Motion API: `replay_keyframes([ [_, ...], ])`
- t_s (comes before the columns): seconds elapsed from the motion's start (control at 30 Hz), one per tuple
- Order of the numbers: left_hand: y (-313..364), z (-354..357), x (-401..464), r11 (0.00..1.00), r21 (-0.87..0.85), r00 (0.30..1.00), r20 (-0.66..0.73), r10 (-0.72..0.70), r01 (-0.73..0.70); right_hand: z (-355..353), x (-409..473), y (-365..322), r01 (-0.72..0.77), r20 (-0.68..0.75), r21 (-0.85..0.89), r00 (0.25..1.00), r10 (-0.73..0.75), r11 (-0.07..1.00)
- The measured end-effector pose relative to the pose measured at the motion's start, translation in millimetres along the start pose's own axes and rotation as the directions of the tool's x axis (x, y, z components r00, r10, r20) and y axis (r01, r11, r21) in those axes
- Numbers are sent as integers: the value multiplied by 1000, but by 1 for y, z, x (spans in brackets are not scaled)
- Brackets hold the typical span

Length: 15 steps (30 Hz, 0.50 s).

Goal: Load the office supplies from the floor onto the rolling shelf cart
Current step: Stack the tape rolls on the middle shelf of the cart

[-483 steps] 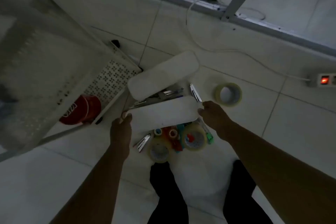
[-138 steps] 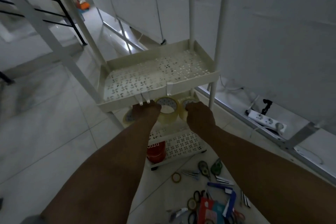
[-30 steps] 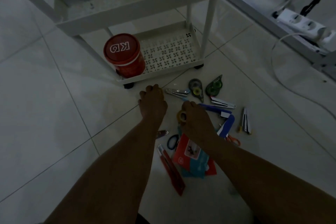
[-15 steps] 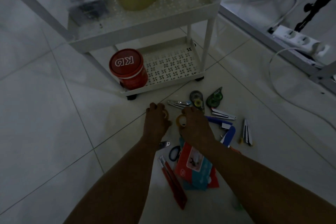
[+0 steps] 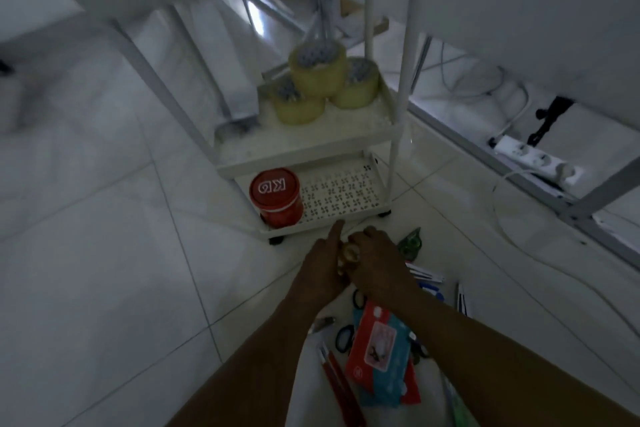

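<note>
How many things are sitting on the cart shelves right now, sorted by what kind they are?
Big yellowish tape rolls, middle shelf: 3
Red tub with lid, bottom shelf: 1
Total: 4

Dim room, low light. Floor (image 5: pixel 104 253) large pale glossy tiles, dark grout lines. White wall (image 5: pixel 519 10) at right. Grey metal frame (image 5: pixel 554 198) along wall base. White power strip (image 5: pixel 540 163) on floor behind it, cables (image 5: pixel 519 243) trailing across tiles.
</note>
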<state>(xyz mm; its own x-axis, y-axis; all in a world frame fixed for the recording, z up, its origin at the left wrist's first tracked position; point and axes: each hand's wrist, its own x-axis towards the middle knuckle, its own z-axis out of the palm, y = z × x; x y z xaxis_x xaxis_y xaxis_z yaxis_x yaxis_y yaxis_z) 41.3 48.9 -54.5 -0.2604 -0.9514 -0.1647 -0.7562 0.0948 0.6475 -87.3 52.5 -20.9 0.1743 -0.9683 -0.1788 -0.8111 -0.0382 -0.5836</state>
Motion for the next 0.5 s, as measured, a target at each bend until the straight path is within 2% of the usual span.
replay_keyframes([
  [0.17,67,-67,3,984,40,979,-95,178,-175,-79,-11,-49,75,-83,-33,994,-77,997],
  [0.23,93,-95,4,976,52,965,-147,219,-214,-114,-14,-69,56,-126,8,990,-55,998],
  [0.4,139,-145,11,972,76,937,-261,234,-222,-175,-12,-106,83,-178,71,982,-69,994],
  [0.5,156,-163,12,976,25,924,-319,211,-215,-197,-9,-119,62,-192,121,981,-38,991],
])
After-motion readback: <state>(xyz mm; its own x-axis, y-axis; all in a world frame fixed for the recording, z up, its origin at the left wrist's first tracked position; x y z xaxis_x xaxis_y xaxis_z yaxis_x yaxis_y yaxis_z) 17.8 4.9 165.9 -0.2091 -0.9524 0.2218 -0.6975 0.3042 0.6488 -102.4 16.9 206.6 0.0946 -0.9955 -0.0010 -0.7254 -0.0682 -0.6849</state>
